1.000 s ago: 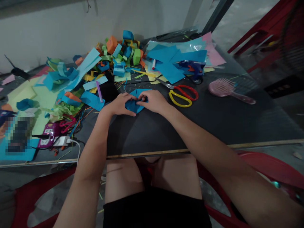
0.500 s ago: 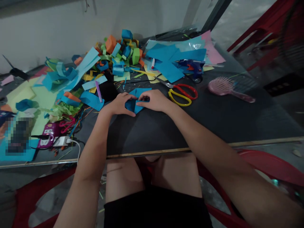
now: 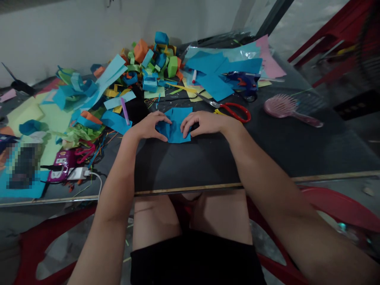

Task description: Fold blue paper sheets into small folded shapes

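A creased sheet of blue paper (image 3: 177,118) lies partly unfolded on the dark tabletop in front of me. My left hand (image 3: 151,126) holds its left side, where a flap stands up between fingers and thumb. At the right edge of the sheet is my right hand (image 3: 202,123), its curled fingertips on the paper and the thumb close to the edge. Just behind my right wrist rest the scissors (image 3: 234,112), with the yellow handle mostly covered by the hand. A purple pen-like stick (image 3: 124,111) lies to the left, across other paper pieces.
Folded paper pieces (image 3: 160,61) pile up at the back. Blue sheets (image 3: 208,65) and a blue glue gun (image 3: 247,81) lie at back right. A pink hairbrush (image 3: 280,106) is farther right. At left are a purple device (image 3: 63,164), a white plug (image 3: 78,173) and scraps.
My right hand has shifted to the right, and the right part of the blue paper now lies spread out flat. My left hand stays at the left side. The view has shifted slightly.
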